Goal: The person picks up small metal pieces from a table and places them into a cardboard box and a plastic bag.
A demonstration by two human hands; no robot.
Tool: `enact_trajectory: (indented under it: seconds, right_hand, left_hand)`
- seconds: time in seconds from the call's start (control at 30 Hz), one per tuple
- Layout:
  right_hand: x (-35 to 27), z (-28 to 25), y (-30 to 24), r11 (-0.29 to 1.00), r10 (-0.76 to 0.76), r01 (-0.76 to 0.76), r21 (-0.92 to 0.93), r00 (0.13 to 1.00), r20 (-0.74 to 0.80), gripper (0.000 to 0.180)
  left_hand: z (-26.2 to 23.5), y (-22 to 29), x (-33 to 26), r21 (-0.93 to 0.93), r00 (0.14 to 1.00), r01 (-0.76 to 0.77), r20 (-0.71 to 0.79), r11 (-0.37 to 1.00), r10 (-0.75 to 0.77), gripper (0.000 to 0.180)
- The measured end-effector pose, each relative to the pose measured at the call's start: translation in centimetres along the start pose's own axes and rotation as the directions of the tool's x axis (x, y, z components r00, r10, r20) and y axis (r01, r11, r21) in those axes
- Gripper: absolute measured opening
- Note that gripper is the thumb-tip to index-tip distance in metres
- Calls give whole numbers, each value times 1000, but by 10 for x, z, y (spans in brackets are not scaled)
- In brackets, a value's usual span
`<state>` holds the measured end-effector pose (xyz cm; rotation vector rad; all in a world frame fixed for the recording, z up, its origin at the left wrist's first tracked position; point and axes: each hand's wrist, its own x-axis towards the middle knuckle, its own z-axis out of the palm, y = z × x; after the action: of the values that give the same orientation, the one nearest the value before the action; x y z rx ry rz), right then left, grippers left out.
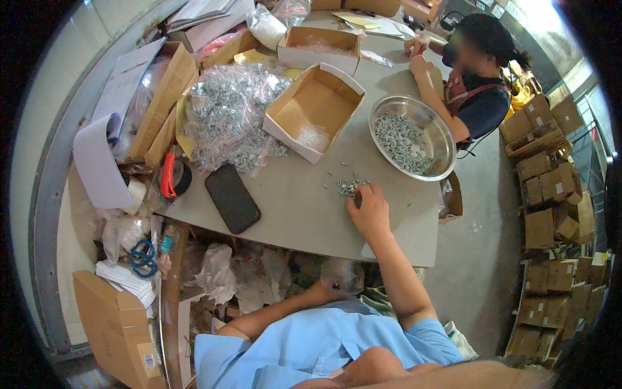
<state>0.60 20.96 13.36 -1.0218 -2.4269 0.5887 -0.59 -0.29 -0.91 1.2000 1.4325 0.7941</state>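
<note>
A small pile of short silver screws [346,186] lies loose on the grey table. My right hand [369,212] reaches over its near side, fingers curled down and closed on some of the screws. Below the table's front edge, close to my body, my left hand [322,292] holds a clear plastic bag [343,275]; its fingers are partly hidden. Beyond my right hand stands a round metal bowl [446,152] with many more screws in it. An open white cardboard box [304,107] with small clear bags inside sits to the left of the bowl.
A heap of filled clear bags [227,110] covers the table's left part. Nearer are a black phone [233,198] and a red-handled tape dispenser [168,175]. Blue scissors [143,258] lie at the lower left. Across the table a co-worker [479,97] sits; stacked cartons [544,188] line the right.
</note>
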Motion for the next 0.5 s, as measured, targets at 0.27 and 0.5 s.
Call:
enact_trajectory:
  seconds: [0.27, 0.5]
  right_hand:
    - [-19, -12, 0, 1000, -22, 21, 5, 992, 121, 19]
    - [-54, -37, -2, 998, -29, 9, 66, 952, 303, 20]
  left_hand:
    - [-11, 23, -2, -25, 999, 25, 23, 999, -25, 41]
    - [4, -12, 3, -192, 996, -85, 12, 978, 89, 33]
